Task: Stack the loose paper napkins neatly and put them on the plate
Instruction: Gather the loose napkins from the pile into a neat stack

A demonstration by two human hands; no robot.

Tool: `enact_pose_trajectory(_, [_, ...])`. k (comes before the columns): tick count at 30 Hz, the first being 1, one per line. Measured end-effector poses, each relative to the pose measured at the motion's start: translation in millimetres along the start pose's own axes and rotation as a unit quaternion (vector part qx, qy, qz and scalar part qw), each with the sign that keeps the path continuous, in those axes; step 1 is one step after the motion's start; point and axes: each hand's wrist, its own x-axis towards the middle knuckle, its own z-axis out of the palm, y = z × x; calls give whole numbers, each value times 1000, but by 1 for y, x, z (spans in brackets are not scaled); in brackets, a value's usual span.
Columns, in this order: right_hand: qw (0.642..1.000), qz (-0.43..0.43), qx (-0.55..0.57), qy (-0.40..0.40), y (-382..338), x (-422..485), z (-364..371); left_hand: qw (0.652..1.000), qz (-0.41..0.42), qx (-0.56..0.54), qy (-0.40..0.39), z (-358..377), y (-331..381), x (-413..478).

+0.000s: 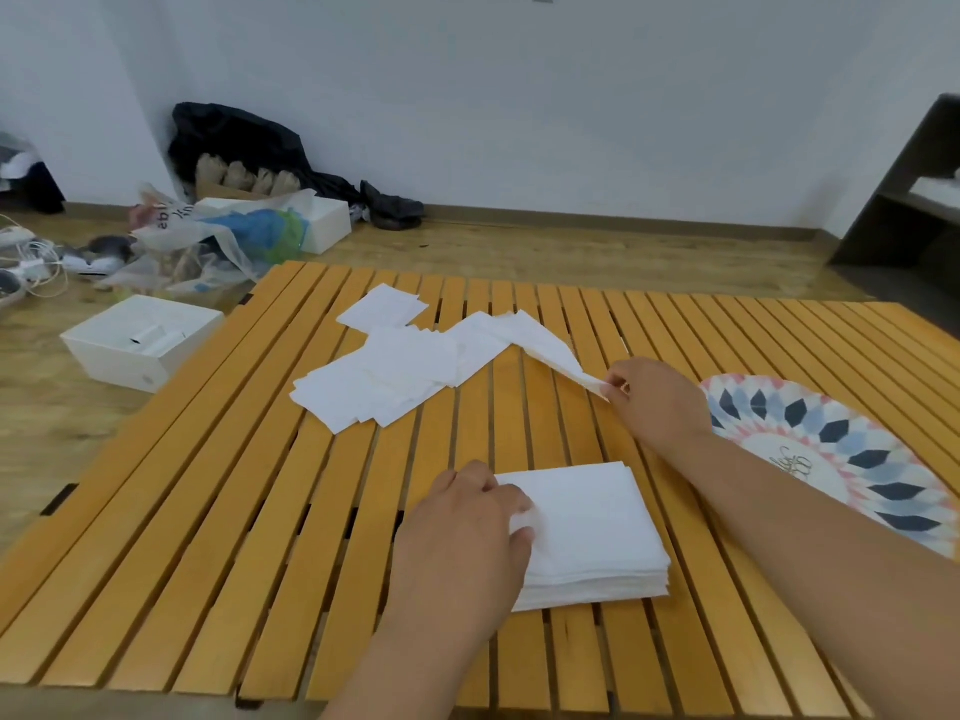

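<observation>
A neat stack of white napkins (597,537) lies on the slatted wooden table (260,511), near its front. My left hand (467,532) rests on the stack's left edge, fingers pressing the top sheet. My right hand (657,400) pinches the corner of one loose napkin (540,343), which trails up and left from the fingers. Several loose napkins (395,376) lie scattered at the table's middle, with one more (384,307) set apart behind them. The patterned paper plate (852,459) sits at the right, partly hidden by my right forearm.
On the floor to the left stand a white box (140,343), plastic bags (208,236) and cables. A black bag (244,142) leans against the wall. A dark shelf unit (904,215) stands at the far right.
</observation>
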Motion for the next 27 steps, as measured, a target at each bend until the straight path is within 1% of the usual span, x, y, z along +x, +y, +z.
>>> enact_pose_trajectory(3, [998,-51,10,35,-10,-17,-19,1000,-11,-14,-15,-1,-2,4])
enact_pose_trajectory(5, [995,-79,41,55,-16,-31,-30,998,-31,-50,-25,-3,-4,6])
enact_pose_trajectory(7, [989,-109,72,75,-23,-46,-42,988,-68,-134,-12,-5,-6,7])
enact_pose_trajectory(8, [984,-128,88,88,-26,-54,-47,977,-92,-191,2,-7,-6,8])
enact_pose_trajectory(9, [978,-150,103,101,-28,-64,-51,959,-118,-258,19,-9,-6,9])
enact_pose_trajectory(10, [972,-171,112,112,-31,-74,-54,932,-149,-329,37,-12,-5,10])
enact_pose_trajectory(12, [965,-205,113,122,-33,-93,-56,859,-219,-460,53,-20,-4,13])
enact_pose_trajectory(13, [962,-216,111,121,-34,-102,-55,821,-247,-512,45,-24,-4,13])
enact_pose_trajectory(14, [961,-226,109,116,-34,-110,-53,793,-266,-547,32,-28,-5,13])
enact_pose_trajectory(15, [960,-232,110,108,-33,-117,-51,778,-277,-563,18,-30,-5,12])
enact_pose_trajectory(16, [961,-234,114,95,-32,-124,-49,775,-284,-564,9,-31,-5,10])
enact_pose_trajectory(17, [962,-231,122,81,-31,-130,-47,781,-287,-554,6,-32,-5,9])
enact_pose_trajectory(20, [963,-206,168,39,-27,-143,-41,813,-287,-507,2,-34,-9,6])
enact_pose_trajectory(23, [959,-168,230,-3,-25,-148,-38,848,-267,-457,-26,-40,-11,5])
enact_pose_trajectory(25, [948,-125,294,-9,-25,-148,-37,876,-251,-409,-56,-44,-13,4])
enact_pose_trajectory(27, [939,-82,334,-2,-25,-147,-34,896,-234,-367,-85,-46,-13,3])
